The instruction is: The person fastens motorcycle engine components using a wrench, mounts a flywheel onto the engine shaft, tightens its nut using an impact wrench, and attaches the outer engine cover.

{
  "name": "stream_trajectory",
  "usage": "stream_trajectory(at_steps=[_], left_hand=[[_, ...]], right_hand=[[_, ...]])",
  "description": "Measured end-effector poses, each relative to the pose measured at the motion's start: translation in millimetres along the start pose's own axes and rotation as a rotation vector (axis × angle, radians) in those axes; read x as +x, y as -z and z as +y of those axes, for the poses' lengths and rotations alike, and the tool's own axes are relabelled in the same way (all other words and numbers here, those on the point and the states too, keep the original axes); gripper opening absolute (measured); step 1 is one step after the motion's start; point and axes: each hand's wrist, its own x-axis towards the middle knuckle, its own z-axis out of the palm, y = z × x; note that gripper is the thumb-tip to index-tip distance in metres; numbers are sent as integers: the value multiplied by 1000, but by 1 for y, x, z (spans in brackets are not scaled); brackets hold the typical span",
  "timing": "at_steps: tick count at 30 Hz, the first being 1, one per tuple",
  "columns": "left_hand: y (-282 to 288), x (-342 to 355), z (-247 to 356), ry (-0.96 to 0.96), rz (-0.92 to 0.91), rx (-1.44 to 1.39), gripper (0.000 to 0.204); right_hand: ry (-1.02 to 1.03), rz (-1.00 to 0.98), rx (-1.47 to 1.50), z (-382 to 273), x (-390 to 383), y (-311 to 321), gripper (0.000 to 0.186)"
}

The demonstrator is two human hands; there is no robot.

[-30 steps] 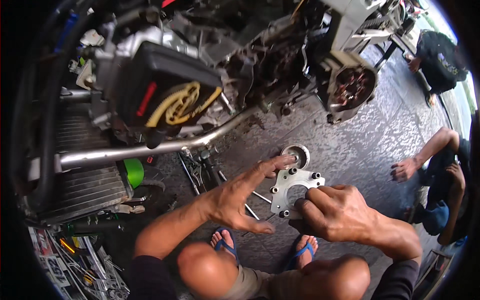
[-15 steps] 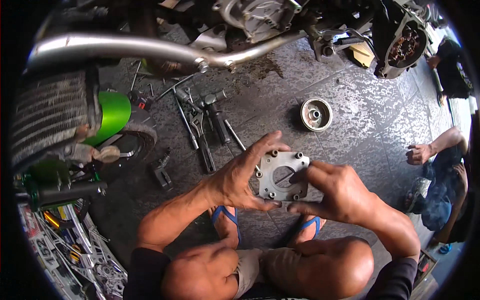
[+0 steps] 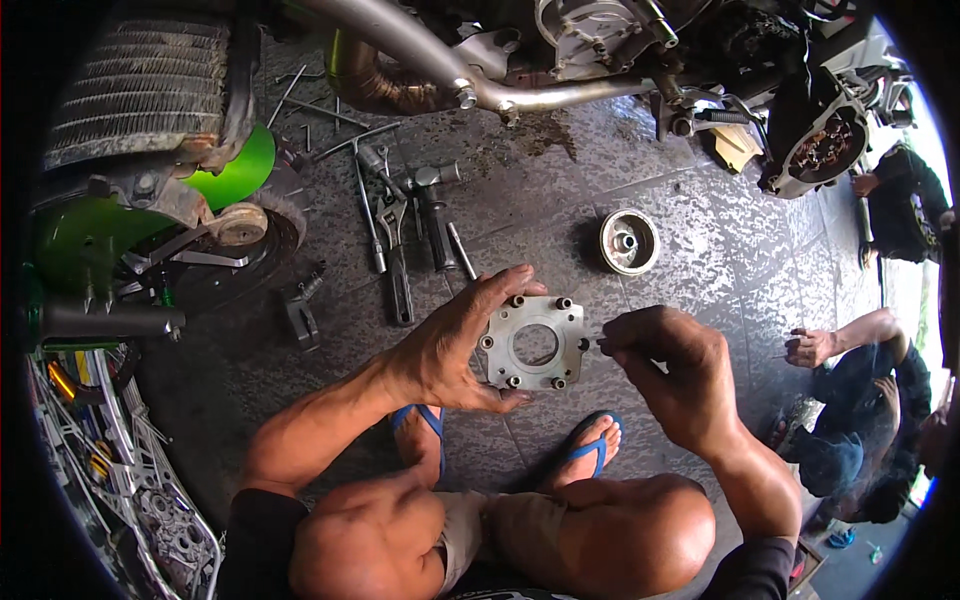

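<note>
My left hand (image 3: 447, 345) grips a square grey metal plate (image 3: 507, 357) by its left side, thumb and fingers along its edges. The plate has a large round hole in its middle and several socket-head bolts around its rim. A dark bolt hole shows at its right edge, without a bolt head. Just right of that hole, my right hand (image 3: 680, 370) is closed in a pinch, apart from the plate. Something small and dark seems to show at its fingertips, too small to name.
A round metal flywheel (image 3: 630, 242) lies on the tiled floor ahead. An adjustable wrench (image 3: 399, 270), a hammer-like tool (image 3: 437, 220) and a T-handle wrench (image 3: 365, 205) lie ahead left. Above hangs a motorcycle frame tube (image 3: 420, 55). A co-worker's hand (image 3: 808, 348) is at right.
My right hand has let go of the plate and drawn off to its right in a pinch. My left hand now holds the plate alone, turned flatter toward view. The whole view has shifted.
</note>
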Motion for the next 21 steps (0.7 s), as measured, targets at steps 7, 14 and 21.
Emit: stream_trajectory(at_steps=[7,14,21], left_hand=[[-4,3,3,-29,10,29,125],[-5,3,3,-66,85,-28,118],[0,4,11,-23,24,74,118]], right_hand=[[383,18,-381,8,2,-12,21],[563,-61,-445,8,9,-7,26],[436,-239,-402,-2,7,1,70]])
